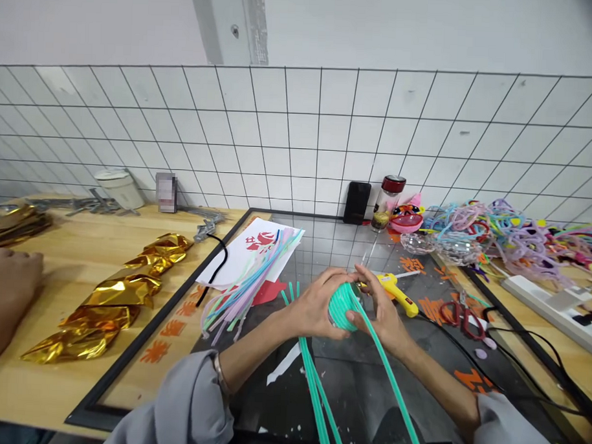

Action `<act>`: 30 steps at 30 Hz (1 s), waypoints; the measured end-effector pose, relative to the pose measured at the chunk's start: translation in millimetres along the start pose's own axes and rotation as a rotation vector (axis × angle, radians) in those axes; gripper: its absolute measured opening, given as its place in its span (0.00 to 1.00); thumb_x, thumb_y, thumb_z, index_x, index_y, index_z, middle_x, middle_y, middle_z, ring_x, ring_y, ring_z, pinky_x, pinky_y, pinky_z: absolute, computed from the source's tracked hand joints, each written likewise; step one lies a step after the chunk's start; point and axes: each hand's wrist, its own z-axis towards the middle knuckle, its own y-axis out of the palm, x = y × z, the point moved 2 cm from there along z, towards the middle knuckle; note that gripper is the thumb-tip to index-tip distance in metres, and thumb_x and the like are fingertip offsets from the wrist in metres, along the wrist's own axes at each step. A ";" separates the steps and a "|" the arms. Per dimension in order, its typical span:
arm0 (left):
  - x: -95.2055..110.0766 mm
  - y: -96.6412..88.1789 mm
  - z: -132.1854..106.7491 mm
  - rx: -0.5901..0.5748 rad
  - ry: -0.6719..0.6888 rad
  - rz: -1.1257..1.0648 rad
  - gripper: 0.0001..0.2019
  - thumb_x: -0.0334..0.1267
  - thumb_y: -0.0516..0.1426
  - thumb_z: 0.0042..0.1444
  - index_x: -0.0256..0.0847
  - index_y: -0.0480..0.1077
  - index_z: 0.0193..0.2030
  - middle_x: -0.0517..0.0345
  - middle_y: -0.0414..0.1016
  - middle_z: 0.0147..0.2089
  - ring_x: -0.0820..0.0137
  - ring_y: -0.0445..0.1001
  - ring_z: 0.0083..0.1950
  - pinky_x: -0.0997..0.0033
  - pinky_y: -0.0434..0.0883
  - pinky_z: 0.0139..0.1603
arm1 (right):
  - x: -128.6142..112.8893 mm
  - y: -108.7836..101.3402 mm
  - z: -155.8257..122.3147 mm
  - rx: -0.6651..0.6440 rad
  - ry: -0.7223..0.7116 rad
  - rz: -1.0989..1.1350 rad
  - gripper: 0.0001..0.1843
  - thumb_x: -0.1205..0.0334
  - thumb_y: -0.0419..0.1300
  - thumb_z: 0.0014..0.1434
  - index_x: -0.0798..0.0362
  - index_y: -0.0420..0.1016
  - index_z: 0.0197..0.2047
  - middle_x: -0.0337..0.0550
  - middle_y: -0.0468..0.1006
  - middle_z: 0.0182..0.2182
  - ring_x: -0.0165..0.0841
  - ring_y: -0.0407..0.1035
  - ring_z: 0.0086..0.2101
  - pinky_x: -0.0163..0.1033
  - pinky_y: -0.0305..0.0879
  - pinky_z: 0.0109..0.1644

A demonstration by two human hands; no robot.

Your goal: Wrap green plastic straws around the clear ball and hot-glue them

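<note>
A teal-green coil (340, 306), which looks wound from pipe cleaner, is up between my hands above the dark mat. My left hand (316, 305) wraps its left side, fingers curled over the top. On the other side, my right hand (381, 310) pinches the coil with fingers and thumb. From the coil a long green strand (390, 374) runs past my right thumb to the lower right. Several straight green pipe cleaners (314, 397) lie beneath my left hand. Close to my right hand lies a yellow glue gun (397, 295).
Pastel pipe cleaners (248, 278) rest on white paper (226, 262). Red scissors (463, 318), cords and a power strip (555, 312) are at right, below tangled pipe cleaners (509, 229). A glass bottle (386, 202) stands behind. Gold foil (121, 300) and another person's hand (9, 283) are left.
</note>
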 end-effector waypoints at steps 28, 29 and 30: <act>2.1 -2.3 -5.4 0.063 -0.177 -0.009 0.51 0.40 0.72 0.35 0.41 0.54 0.67 0.43 0.66 0.65 0.49 0.68 0.64 0.47 0.68 0.66 | -2.0 7.0 -4.9 0.044 0.056 0.143 0.47 0.43 0.68 0.54 0.41 0.51 0.70 0.52 0.68 0.62 0.45 0.61 0.63 0.57 0.56 0.66; 2.1 -3.0 -5.4 0.061 -0.182 -0.015 0.50 0.39 0.72 0.36 0.42 0.55 0.66 0.44 0.67 0.64 0.49 0.69 0.64 0.47 0.68 0.66 | -1.8 6.7 -4.9 0.043 0.062 0.139 0.47 0.42 0.68 0.54 0.41 0.51 0.70 0.51 0.69 0.62 0.46 0.61 0.63 0.57 0.56 0.66; 2.2 -3.8 -5.2 0.059 -0.179 -0.022 0.48 0.39 0.71 0.37 0.43 0.56 0.65 0.45 0.68 0.64 0.49 0.70 0.64 0.47 0.67 0.66 | -1.7 6.4 -5.0 0.042 0.067 0.138 0.47 0.42 0.68 0.54 0.41 0.52 0.70 0.51 0.69 0.62 0.46 0.61 0.63 0.57 0.56 0.66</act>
